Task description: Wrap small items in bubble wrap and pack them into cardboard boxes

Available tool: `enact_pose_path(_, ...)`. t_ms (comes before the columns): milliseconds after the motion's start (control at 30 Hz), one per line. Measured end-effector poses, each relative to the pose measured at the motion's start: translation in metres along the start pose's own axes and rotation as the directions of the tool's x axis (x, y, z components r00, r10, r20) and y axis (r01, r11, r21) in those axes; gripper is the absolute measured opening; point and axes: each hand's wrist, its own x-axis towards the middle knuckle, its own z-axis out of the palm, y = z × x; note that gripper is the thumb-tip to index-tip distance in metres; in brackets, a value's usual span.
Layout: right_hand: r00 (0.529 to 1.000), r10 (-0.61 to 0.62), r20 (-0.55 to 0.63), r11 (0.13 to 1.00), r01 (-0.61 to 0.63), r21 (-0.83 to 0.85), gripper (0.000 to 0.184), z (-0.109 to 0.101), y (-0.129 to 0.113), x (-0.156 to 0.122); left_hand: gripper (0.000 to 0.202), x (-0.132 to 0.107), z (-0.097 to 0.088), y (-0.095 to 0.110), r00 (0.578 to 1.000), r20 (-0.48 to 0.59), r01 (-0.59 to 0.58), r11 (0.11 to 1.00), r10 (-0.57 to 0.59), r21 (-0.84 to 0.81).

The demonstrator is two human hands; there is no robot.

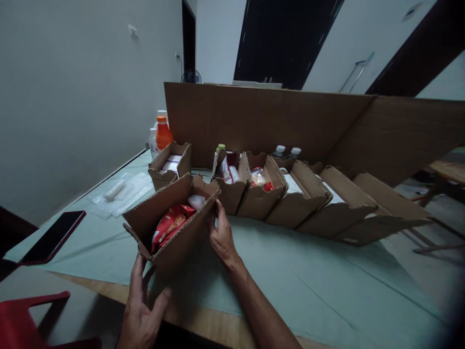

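An open-topped cardboard box (189,237) is between my two hands at the table's near left part. Inside it lie a red printed packet (170,224) and a small whitish clear-plastic bundle (196,201). My left hand (142,303) supports the box's near corner, its fingers against the cardboard and its thumb apart from them. The fingers of my right hand (221,236) grip the far right corner. Whether the box's underside rests on the table cannot be made out.
Behind stands a row of cardboard bins (254,198) holding packets and papers, with another bin (170,167) to the left. Bottles, one orange (164,134), stand near a tall cardboard panel (272,116). Bubble wrap (134,194) and a phone (54,237) lie left; a red stool (25,320) is below.
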Motion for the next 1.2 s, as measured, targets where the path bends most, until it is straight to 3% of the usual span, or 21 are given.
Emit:
enact_pose_path(233, 0.999, -0.03, -0.042, 0.999, 0.031, 0.027, 0.057, 0.02, -0.002, 0.02, 0.079, 0.004, 0.003, 0.002, 1.0, 0.001, -0.025, 1.0, 0.025, -0.009)
enact_pose_path(567, 0.988, -0.132, -0.083, 0.991, 0.13, -0.028, 0.054, 0.038, -0.019, 0.012, 0.075, 0.002, 0.011, -0.009, 0.998, 0.045, -0.049, 0.995, 0.053, -0.087)
enact_pose_path(767, 0.994, -0.088, -0.068, 0.994, 0.092, 0.056, 0.053, 0.034, 0.004, 0.007, 0.073, 0.006, 0.018, -0.013, 0.986, 0.108, -0.121, 0.99, 0.128, -0.07)
enact_pose_path(967, 0.998, 0.043, -0.056, 0.996, -0.039, 0.079, 0.049, 0.031, 0.038, -0.001, 0.079, 0.012, 0.038, -0.014, 0.953, 0.217, -0.194, 0.977, 0.21, -0.089)
enact_pose_path(1200, 0.961, 0.194, -0.197, 0.98, -0.182, 0.078, 0.049, 0.027, 0.053, 0.002, 0.08, 0.065, 0.087, -0.002, 0.942, 0.241, -0.219, 0.971, 0.236, -0.096)
